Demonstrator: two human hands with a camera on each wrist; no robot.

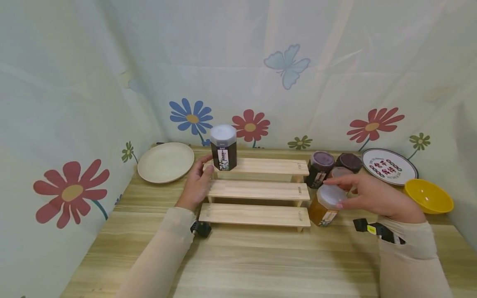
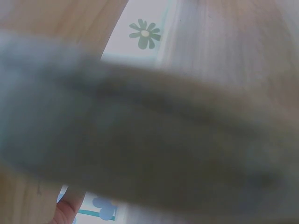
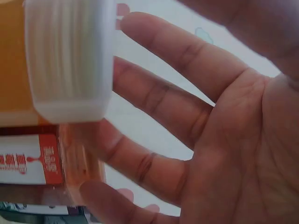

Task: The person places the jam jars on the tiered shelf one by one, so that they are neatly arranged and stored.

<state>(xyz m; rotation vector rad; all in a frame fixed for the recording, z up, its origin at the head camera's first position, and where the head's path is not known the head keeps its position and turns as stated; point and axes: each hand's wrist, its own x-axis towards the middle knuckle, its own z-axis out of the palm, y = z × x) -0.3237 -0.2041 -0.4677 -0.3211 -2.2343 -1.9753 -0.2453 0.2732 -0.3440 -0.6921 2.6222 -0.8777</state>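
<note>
Jar (image 1: 327,204) amber, white lid, red/white label | R hand (image 1: 367,194) grip spread, over lid | L hand (image 1: 197,183) relaxed beside dark jar (image 1: 223,148)

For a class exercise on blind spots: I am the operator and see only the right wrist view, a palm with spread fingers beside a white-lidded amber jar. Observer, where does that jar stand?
Observer: The amber jar stands on the table, just off the right end of the lowest step of a wooden rack.
Operator: What is the other hand doing?
Observer: The left hand rests by the rack's left end, its thumb beside a dark jar on the top step.
Operator: Any other jars?
Observer: Yes, two dark-lidded jars stand behind the right hand, near a yellow bowl.
</note>
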